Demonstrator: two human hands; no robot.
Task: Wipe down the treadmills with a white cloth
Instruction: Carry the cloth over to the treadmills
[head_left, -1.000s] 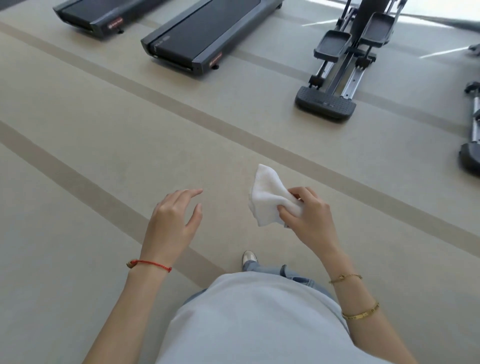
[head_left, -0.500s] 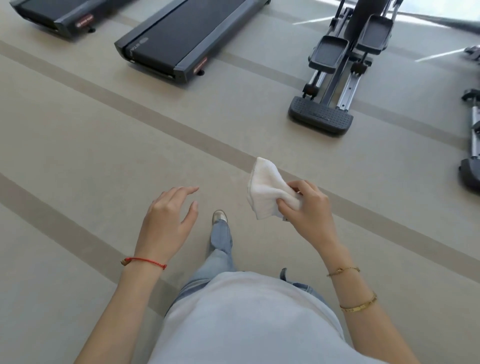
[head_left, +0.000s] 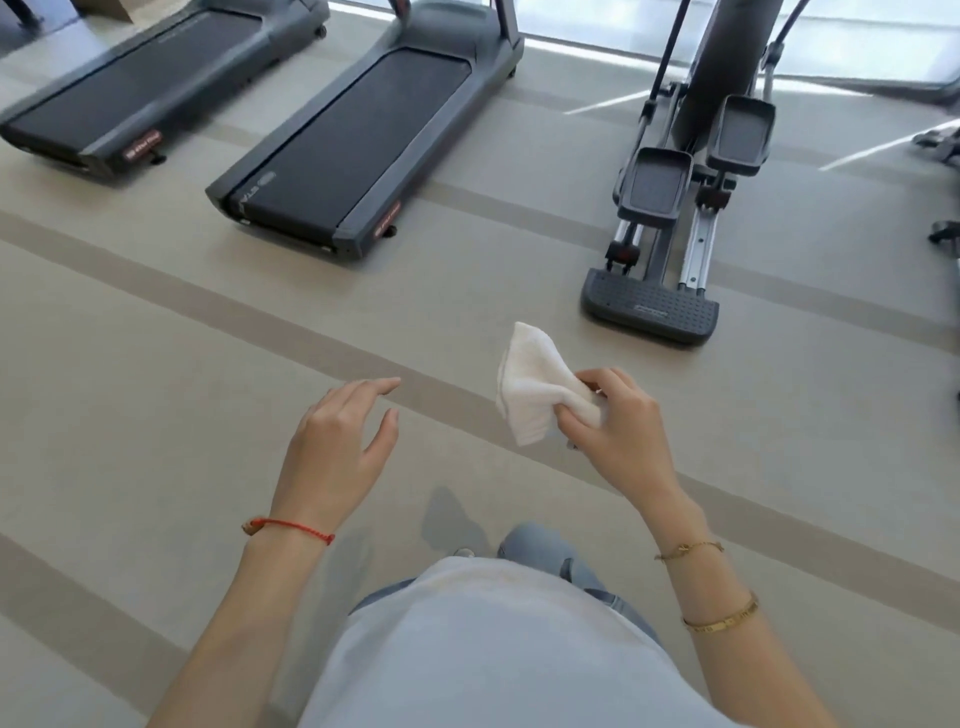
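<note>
Right hand: the right hand pinches a folded white cloth between thumb and fingers, the grip closed round the cloth's lower right part; the rest of the cloth sticks up and to the left, free in the air above the floor.
Left hand: the left hand is raised palm down beside it, released, fingers spread and loosely bent, holding nothing; it is apart from the cloth, with a gap of bare floor showing between them.
Near treadmill: the near treadmill stands ahead and left of the hands, its dark belt running away from the camera; its rear edge faces the person, with a red label on the right rear corner.
Far treadmill: the far treadmill lies parallel at the left, cut by the upper left edge of view; a strip of floor separates the two.
Elliptical: an elliptical stands ahead and right, its ribbed rear foot nearest the cloth, well apart from the near treadmill.
Floor: the beige floor carries darker diagonal stripes; a wide open stretch lies between the person and the rear edges of the machines.
Person: light shirt, jeans knee forward, red string on the left wrist, gold bracelets on the right.
</note>
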